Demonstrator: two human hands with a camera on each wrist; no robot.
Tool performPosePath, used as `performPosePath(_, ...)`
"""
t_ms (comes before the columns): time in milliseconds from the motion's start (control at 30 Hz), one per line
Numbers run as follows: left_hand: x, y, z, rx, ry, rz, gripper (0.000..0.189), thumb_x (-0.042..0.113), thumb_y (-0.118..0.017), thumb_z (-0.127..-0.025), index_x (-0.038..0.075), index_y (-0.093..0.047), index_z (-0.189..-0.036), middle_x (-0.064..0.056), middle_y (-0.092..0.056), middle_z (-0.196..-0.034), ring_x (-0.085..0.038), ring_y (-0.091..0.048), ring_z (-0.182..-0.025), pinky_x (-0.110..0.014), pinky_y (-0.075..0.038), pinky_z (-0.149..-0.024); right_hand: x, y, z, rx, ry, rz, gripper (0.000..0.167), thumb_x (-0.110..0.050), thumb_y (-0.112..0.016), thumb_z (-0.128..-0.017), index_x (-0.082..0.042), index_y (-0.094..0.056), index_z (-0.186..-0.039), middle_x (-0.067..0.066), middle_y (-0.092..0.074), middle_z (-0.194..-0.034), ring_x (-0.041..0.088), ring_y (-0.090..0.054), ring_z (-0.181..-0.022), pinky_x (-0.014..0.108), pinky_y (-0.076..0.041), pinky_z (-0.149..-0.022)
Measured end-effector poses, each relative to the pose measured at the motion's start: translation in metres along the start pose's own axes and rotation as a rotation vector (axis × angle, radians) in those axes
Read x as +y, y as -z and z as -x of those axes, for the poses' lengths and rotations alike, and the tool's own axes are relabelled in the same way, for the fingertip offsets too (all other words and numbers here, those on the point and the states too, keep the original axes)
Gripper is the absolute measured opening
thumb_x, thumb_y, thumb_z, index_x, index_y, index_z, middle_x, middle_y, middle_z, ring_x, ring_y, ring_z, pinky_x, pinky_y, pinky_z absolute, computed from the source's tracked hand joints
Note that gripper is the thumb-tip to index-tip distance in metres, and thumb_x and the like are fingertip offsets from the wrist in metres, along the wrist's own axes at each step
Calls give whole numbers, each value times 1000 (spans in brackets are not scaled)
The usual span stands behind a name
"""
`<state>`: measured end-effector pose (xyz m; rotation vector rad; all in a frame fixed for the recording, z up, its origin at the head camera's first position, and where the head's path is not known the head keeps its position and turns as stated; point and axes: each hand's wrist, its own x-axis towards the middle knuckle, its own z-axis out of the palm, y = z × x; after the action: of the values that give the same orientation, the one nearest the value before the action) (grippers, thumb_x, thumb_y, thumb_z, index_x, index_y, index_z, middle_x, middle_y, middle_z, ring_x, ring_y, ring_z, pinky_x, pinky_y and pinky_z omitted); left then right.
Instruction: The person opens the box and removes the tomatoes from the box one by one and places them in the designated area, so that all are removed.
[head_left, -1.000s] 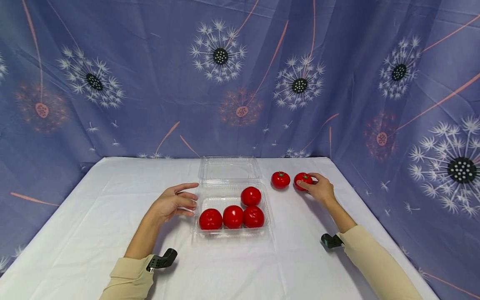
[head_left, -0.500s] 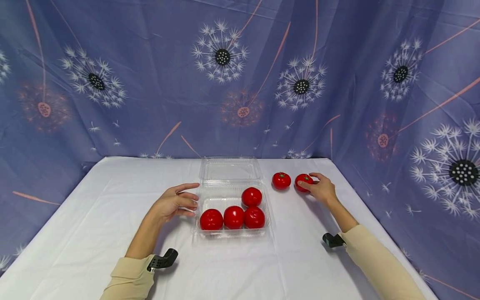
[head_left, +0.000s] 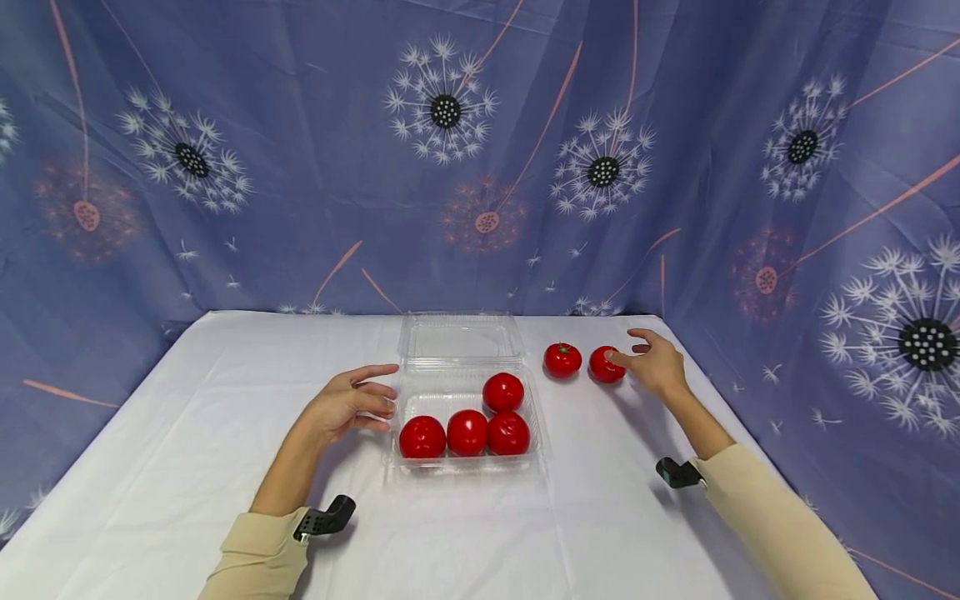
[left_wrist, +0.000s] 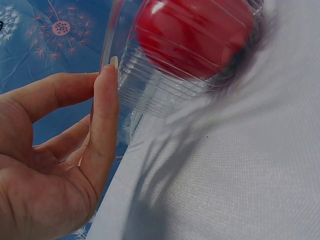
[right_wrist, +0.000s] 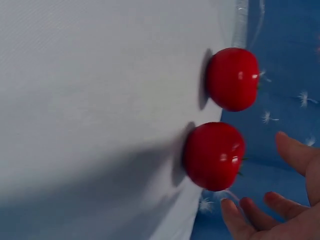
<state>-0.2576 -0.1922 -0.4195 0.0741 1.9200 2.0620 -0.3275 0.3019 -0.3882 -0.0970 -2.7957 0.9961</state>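
My left hand is at the left side of a hinged clear plastic container, its fingers loosely bent. In the left wrist view the fingertips touch or nearly touch the container's rim. Inside sit several red tomatoes, one of them a back tomato on the right. To the right of the container, two tomatoes with green stems stand on the table: a left tomato and a right tomato. Spread beside the right tomato is my right hand; the right wrist view shows a gap between its fingers and that tomato.
The container's clear lid lies folded back behind it. A white cloth covers the table. Blue dandelion-print curtains stand behind and beside the table.
My right hand has let go of the right tomato and moved a little right and up. The tomato stays on the table. My left hand and the container hold their place.
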Motion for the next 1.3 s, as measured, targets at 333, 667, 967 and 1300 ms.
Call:
performPosePath(333,0,0,-1,-6,-2,7,78,-7,-67,-86,0,-35,-156,-14,-64,-110,-17,-70,-80,-33,-65,-68,-33,7,7,45,81,-27,66,-44,-73,-92,-6,-56,-143,26,-67,-125,40,-64,-114,49,-60,-85)
performPosePath(667,0,1,-1,-9,-2,9,77,-6,-67,-86,0,-34,-156,-11,-66,-108,-16,-70,-80,-33,-65,-68,-69,-2,18,-97,118,-110,60,-33,-77,-90,-11,-57,-142,22,-65,-130,37,-63,-119,50,-59,-93)
performPosePath(967,0,0,-1,-3,6,8,77,-6,-68,-86,1,-36,-156,-9,-67,-106,-16,-71,-79,-33,-65,-68,-94,-18,30,-214,162,-164,54,-23,-80,-87,-12,-62,-137,22,-68,-125,34,-66,-114,41,-59,-87)
performPosePath(1300,0,1,0,-14,2,9,78,-8,-67,-86,-1,-33,-156,-11,-66,-107,-16,-70,-80,-33,-65,-69,-116,-38,46,-317,246,-151,58,-28,-83,-84,-13,-63,-136,19,-68,-125,33,-66,-114,45,-60,-93)
